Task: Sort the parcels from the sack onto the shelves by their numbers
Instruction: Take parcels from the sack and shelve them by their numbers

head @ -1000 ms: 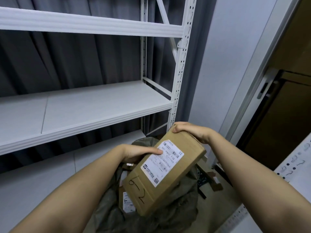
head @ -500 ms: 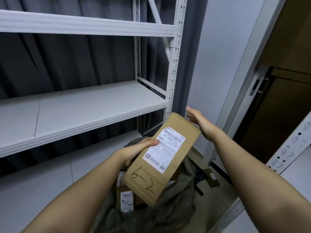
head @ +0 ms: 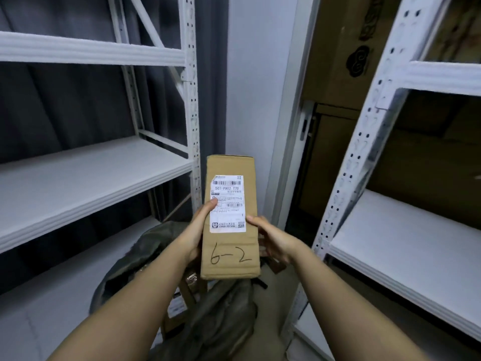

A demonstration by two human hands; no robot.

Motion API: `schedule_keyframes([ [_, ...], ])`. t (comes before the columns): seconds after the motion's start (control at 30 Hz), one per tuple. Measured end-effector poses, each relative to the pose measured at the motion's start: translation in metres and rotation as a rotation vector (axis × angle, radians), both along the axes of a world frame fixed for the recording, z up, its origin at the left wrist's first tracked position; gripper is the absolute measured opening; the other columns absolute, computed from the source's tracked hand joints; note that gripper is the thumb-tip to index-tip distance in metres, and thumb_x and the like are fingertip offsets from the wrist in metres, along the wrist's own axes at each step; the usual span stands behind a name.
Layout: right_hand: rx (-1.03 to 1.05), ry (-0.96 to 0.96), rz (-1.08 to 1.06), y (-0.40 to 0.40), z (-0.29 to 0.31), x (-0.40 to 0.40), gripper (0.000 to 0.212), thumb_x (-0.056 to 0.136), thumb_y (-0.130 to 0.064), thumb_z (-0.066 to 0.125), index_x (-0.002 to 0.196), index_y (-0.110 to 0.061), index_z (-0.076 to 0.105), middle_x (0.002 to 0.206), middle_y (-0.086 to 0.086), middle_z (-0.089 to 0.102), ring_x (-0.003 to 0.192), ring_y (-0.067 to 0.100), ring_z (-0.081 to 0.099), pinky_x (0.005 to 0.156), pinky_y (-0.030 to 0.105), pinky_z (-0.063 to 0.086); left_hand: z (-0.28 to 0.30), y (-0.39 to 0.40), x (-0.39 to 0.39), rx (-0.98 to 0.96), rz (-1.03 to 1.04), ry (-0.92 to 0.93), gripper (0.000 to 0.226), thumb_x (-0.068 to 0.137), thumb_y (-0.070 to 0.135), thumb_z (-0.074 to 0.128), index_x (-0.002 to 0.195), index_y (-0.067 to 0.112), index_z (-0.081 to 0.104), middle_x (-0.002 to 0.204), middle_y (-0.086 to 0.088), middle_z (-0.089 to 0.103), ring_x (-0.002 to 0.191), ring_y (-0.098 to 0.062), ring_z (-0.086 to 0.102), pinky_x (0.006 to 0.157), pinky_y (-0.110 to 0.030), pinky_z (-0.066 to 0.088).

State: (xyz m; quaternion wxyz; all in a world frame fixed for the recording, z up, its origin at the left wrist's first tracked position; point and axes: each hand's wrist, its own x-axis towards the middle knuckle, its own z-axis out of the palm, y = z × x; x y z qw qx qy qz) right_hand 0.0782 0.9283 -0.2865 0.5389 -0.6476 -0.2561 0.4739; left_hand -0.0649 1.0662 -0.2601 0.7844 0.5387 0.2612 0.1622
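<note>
Long cardboard parcel (head: 230,217) marked "6-2" held upright in both hands above the open sack (head: 208,316).

Head view: the left hand (head: 195,235) grips the parcel's left edge, thumb pressed on the white label (head: 228,203); the right hand (head: 270,242) curls round the right edge near the lower end, fingers hidden behind; the parcel hangs in the air between the left shelves (head: 86,183) and the right shelves (head: 406,246), touching neither. It looks stiff, square-cornered and light — an easy carry; the plain card should not slip, though the glossy label might; best held by the long edges near the middle, since a grip at one end would let it tip. More parcels (head: 179,306) lie in the sack — unsorted.
</note>
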Motion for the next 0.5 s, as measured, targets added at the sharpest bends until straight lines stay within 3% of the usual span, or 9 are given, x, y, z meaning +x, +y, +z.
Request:
schedule_keyframes([
  [0.1, 0.022, -0.024, -0.146, -0.041, 0.003, -0.009, 0.101, 0.063, -0.069, 0.071, 0.147, -0.032, 0.027, 0.128, 0.002, 0.058, 0.116, 0.021, 0.057, 0.085, 0.039, 0.052, -0.003, -0.029, 0.004, -0.022, -0.129, 0.019, 0.051, 0.089, 0.056, 0.048, 0.123, 0.020, 0.062, 0.108, -0.008, 0.073, 0.093, -0.023, 0.071, 0.074, -0.034, 0.054],
  [0.2, 0.080, 0.000, -0.314, -0.079, 0.002, -0.016, 0.100, 0.060, -0.067, 0.071, 0.145, -0.031, 0.032, 0.129, 0.003, 0.058, 0.116, 0.022, 0.058, 0.093, 0.042, 0.050, -0.004, -0.062, 0.007, 0.009, -0.222, 0.068, 0.058, 0.081, 0.066, 0.051, 0.121, 0.027, 0.063, 0.111, -0.004, 0.072, 0.105, -0.025, 0.067, 0.091, -0.041, 0.050],
  [0.27, 0.084, -0.033, -0.388, -0.106, 0.007, -0.021, 0.099, 0.058, -0.070, 0.070, 0.143, -0.032, 0.036, 0.125, 0.001, 0.060, 0.113, 0.020, 0.059, 0.090, 0.039, 0.051, -0.003, -0.083, 0.011, 0.060, -0.268, 0.092, 0.068, 0.072, 0.071, 0.055, 0.125, 0.028, 0.061, 0.112, -0.002, 0.071, 0.110, -0.024, 0.062, 0.098, -0.042, 0.045],
  [0.4, 0.141, -0.056, -0.538, -0.171, 0.015, -0.022, 0.087, 0.067, -0.068, 0.068, 0.140, -0.030, 0.039, 0.124, 0.004, 0.062, 0.113, 0.026, 0.060, 0.101, 0.046, 0.047, 0.007, -0.131, 0.027, 0.171, -0.433, 0.141, 0.090, 0.061, 0.074, 0.060, 0.138, 0.028, 0.045, 0.124, -0.003, 0.064, 0.118, -0.026, 0.056, 0.104, -0.044, 0.041],
  [0.5, 0.178, -0.075, -0.645, -0.223, 0.025, -0.024, 0.079, 0.069, -0.067, 0.066, 0.135, -0.030, 0.045, 0.120, -0.001, 0.066, 0.107, 0.017, 0.065, 0.087, 0.034, 0.053, 0.015, -0.175, 0.046, 0.225, -0.504, 0.120, 0.092, 0.069, 0.075, 0.060, 0.144, 0.031, 0.031, 0.141, -0.016, 0.049, 0.131, -0.036, 0.044, 0.110, -0.053, 0.032],
])
